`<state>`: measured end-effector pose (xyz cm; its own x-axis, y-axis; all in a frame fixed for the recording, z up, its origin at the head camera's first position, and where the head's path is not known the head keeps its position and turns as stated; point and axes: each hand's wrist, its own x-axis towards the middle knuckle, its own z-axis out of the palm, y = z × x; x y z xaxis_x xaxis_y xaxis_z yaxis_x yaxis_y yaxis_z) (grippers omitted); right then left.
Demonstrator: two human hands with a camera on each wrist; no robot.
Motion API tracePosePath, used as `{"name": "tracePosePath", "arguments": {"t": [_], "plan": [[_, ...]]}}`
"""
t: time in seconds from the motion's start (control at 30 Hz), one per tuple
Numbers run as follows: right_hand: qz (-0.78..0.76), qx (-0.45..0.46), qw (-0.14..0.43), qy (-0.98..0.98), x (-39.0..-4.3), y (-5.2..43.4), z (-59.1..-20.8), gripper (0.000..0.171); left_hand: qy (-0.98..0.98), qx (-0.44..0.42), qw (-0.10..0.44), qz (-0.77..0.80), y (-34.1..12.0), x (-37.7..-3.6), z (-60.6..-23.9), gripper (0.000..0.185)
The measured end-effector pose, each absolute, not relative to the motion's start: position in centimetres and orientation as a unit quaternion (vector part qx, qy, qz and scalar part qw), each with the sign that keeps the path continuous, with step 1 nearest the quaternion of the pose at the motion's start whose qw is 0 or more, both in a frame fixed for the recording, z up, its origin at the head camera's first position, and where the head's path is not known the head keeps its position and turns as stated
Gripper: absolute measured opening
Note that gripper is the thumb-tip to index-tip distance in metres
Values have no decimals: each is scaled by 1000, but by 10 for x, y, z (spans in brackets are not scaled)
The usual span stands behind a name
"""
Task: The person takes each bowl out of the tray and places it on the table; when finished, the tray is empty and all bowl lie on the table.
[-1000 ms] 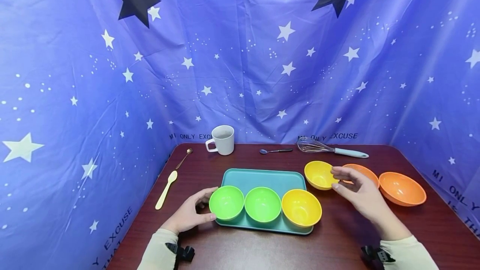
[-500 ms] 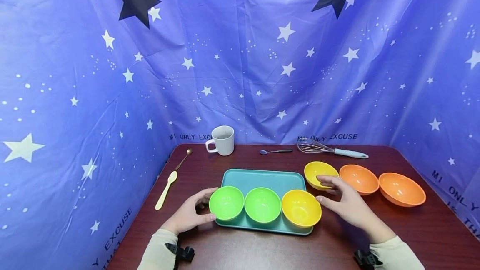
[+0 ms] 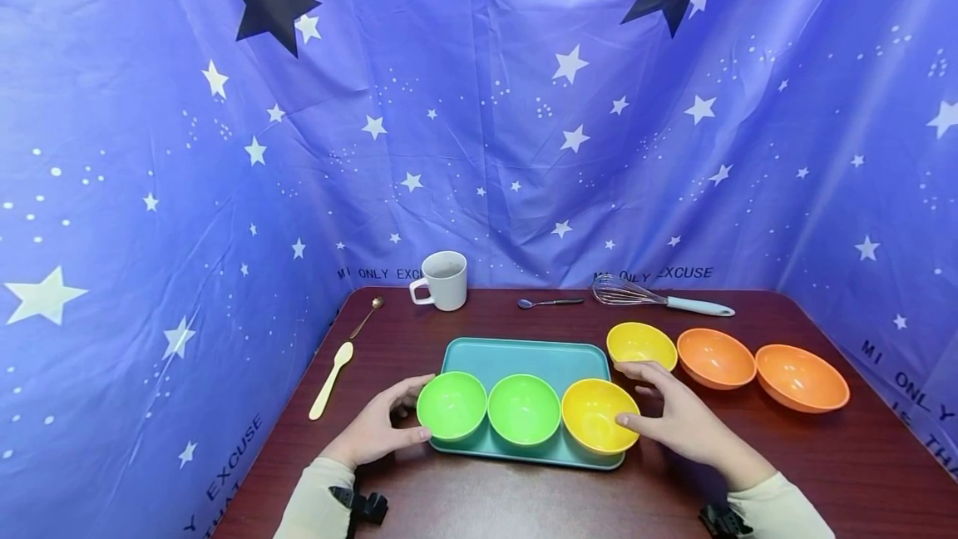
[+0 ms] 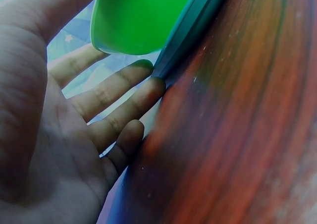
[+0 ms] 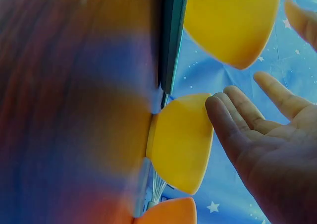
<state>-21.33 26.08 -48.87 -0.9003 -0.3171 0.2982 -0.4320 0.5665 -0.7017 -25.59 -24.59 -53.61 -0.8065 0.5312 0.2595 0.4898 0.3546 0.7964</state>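
Note:
My left hand (image 3: 377,428) is beside the left green bowl (image 3: 452,406), thumb at its near rim and forefinger reaching behind its wall. In the left wrist view the fingers (image 4: 110,91) extend loosely, tips by the tray's edge. A second green bowl (image 3: 524,409) and a yellow bowl (image 3: 594,414) complete the row along the teal tray (image 3: 494,354). Over the yellow bowl's right side, my right hand (image 3: 684,424) spreads its thumb and fingers. The right wrist view shows those fingers (image 5: 237,107) apart from that bowl, overlapping the other yellow bowl (image 5: 183,140) behind.
Two orange bowls (image 3: 716,358) stand right of the rear yellow bowl. Along the back are a white mug (image 3: 446,279), a small dark-handled spoon (image 3: 552,302) and a whisk (image 3: 659,298). A cream spoon (image 3: 332,379) and a small gold spoon (image 3: 367,316) lie at left.
My right hand has moved left and nearer me, from the rear yellow bowl to the yellow bowl on the tray. My left hand stays in place.

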Motion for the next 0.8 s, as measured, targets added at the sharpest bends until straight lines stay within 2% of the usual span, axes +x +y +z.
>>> {"name": "tracePosePath", "arguments": {"t": [0.23, 0.43, 0.8], "plan": [[423, 228, 34, -877, -213, 260, -494, 75, 826, 307, 22, 471, -246, -256, -536, 77], [398, 224, 16, -889, -210, 258, -494, 89, 828, 311, 16, 466, -246, -256, -536, 77], [351, 233, 18, -907, -206, 255, -496, 107, 821, 313, 18, 477, -246, -256, -535, 77]]}}
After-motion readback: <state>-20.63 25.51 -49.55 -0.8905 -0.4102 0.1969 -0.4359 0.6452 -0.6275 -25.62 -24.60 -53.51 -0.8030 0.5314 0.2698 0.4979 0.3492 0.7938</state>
